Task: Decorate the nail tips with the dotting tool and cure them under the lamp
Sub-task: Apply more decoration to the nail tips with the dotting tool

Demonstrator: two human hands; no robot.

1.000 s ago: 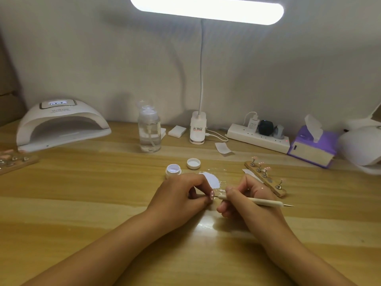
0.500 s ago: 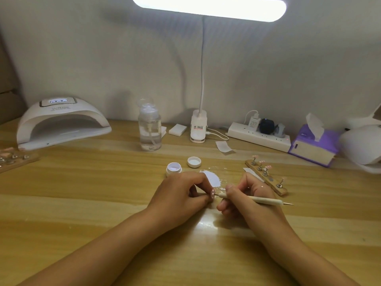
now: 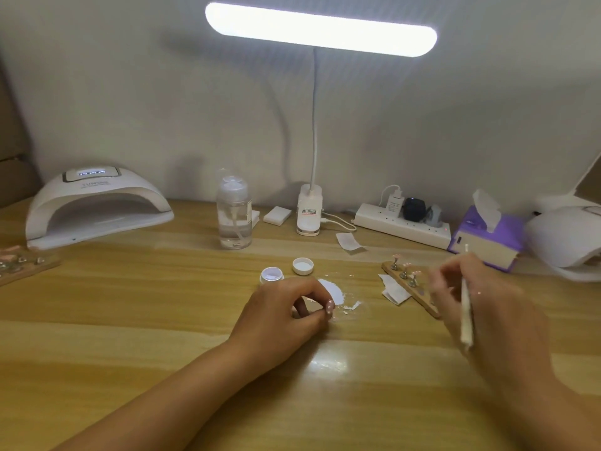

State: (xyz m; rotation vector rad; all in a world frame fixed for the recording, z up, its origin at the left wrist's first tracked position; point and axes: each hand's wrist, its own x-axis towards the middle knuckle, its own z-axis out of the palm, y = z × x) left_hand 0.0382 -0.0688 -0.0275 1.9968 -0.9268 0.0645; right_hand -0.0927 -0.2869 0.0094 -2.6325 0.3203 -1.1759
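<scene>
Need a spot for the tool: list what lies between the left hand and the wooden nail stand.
In the head view: a round white patch with white smears by the left hand, then a white paper scrap beside the wooden nail stand.

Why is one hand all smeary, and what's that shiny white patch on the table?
Head view: the right hand and its thin white dotting tool are motion-blurred; the left hand, pinching a pink nail tip, is sharp; the patch is glare from the white bar lamp on the glossy wooden table.
</scene>
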